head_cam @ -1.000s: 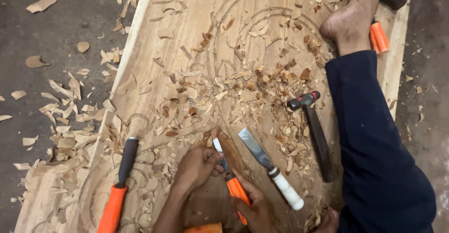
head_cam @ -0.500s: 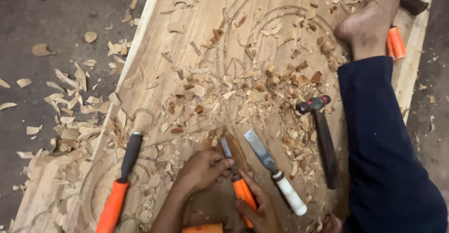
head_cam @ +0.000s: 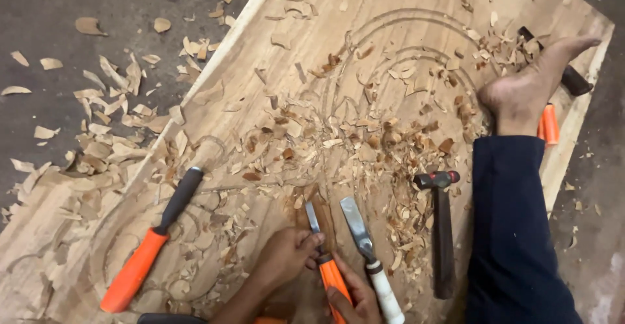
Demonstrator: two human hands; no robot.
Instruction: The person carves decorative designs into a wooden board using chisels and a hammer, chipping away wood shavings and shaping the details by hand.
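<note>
Spanning the whole view, the plank (head_cam: 390,57) lies flat, strewn with shavings (head_cam: 338,142); it looks heavy and stiff. Both hands clamp one orange-handled chisel (head_cam: 323,252) near the bottom edge: left hand (head_cam: 286,256) pinching the steel shank, right hand (head_cam: 351,298) wrapped round the handle. Rigid, sharp-edged; best held by the handle.

Soft even daylight, faint shadows, no glare, sharp centre, slight blur and stretching at the edges
</note>
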